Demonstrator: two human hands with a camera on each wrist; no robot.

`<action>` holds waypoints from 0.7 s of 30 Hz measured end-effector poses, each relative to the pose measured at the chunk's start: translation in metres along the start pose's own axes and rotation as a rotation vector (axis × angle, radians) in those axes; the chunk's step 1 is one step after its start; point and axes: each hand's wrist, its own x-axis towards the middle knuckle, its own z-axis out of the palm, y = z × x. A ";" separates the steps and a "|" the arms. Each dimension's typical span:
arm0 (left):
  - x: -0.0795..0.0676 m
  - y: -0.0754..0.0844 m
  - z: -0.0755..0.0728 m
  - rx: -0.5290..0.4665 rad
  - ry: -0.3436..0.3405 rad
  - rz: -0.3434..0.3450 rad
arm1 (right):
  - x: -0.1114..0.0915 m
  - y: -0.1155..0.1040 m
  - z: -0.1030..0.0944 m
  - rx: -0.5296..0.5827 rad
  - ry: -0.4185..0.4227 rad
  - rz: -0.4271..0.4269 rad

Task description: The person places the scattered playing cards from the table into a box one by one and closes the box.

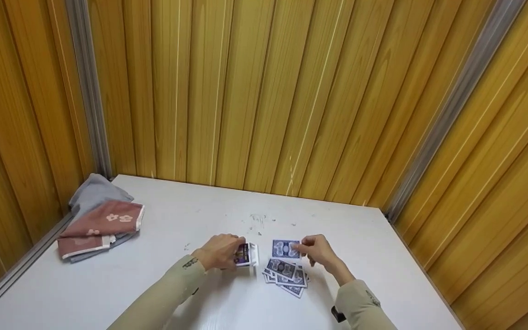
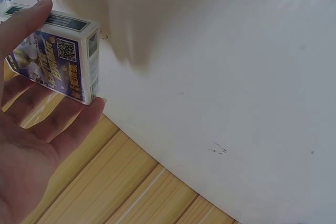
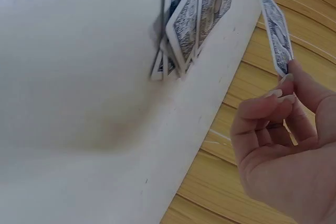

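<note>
Head view: we take the loose pile of playing cards point(image 1: 281, 268) on the desk point(image 1: 177, 206) as the reference. We see the right hand point(image 1: 321, 251), beyond and to the right of the pile, pinching one blue-backed card point(image 1: 283, 248) by its right end. That card lies just beyond the pile, long axis running left to right, toward the printed card box point(image 1: 242, 255). We find the left hand point(image 1: 219, 251) gripping that box, left of the pile; the right hand is nearer the pile.
</note>
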 end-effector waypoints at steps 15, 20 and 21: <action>0.004 0.005 -0.004 -0.018 -0.001 0.003 | 0.000 -0.021 0.022 0.080 -0.105 -0.076; 0.005 0.008 -0.006 0.001 0.010 0.006 | -0.002 -0.021 0.027 0.061 -0.115 -0.107; 0.005 0.008 -0.006 0.003 0.010 0.005 | -0.002 -0.021 0.027 0.062 -0.124 -0.112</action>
